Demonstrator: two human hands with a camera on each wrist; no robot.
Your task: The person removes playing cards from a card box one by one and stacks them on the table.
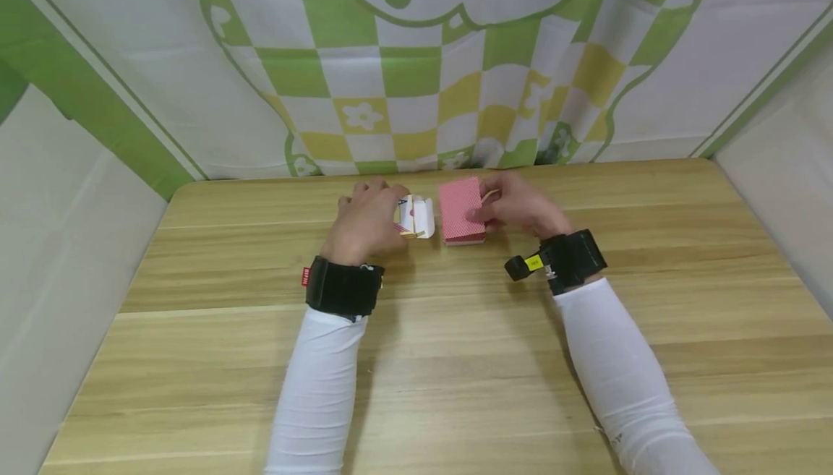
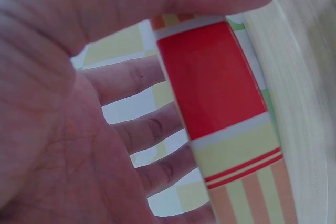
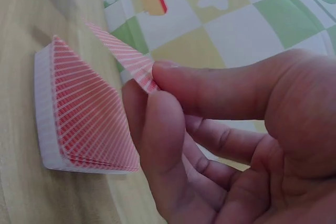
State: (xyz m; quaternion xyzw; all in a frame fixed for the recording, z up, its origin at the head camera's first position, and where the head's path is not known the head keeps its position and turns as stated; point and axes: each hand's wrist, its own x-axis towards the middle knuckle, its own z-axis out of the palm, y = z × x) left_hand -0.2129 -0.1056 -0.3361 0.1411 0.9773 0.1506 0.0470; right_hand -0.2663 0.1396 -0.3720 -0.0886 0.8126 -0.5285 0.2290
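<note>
Playing cards (image 1: 462, 207) with red-patterned backs show, in the head view, near the far edge of the wooden tabletop (image 1: 416, 359), between the two hands. To their left, the left hand (image 1: 369, 220) holds a card box (image 1: 406, 216) whose white flap stands open toward them; the right hand (image 1: 520, 207) reaches in at their right side. Black wristbands (image 1: 573, 259) circle both wrists above white sleeves (image 1: 319, 388), and a green, yellow and white checked cloth (image 1: 413, 92) hangs behind.

From the left wrist, the box is seen gripped, its thumb laid across one end and the other fingers (image 2: 152, 128) behind; its side bears a red panel and striped bands.

From the right wrist, thumb and fingertips pinch a single card (image 3: 122, 52) by one end, raised and tilted beside the stack (image 3: 86, 114), which rests on the tabletop, slightly apart from that hand.
</note>
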